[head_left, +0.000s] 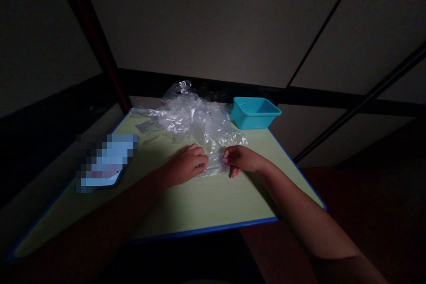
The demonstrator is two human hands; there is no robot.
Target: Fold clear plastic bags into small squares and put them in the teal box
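Note:
Crumpled clear plastic bags [189, 117] lie in a heap at the far middle of the table, their near part spreading flat toward me. My left hand [191, 162] is closed at the left side of this near part, fingers curled and thumb pressed in on the plastic. Across from it, my right hand [239, 159] pinches the right side of the same plastic between thumb and index finger. The plastic between the two hands lies flat on the table. In the dim light the exact grip of the left fingertips is hard to see.
A turquoise plastic basket [256, 120] stands at the far right corner of the pale table [213, 208], which has a blue edge. On the left lies a blurred-out device with a lit screen [108, 162]. Behind the table rises a panelled wall [199, 22].

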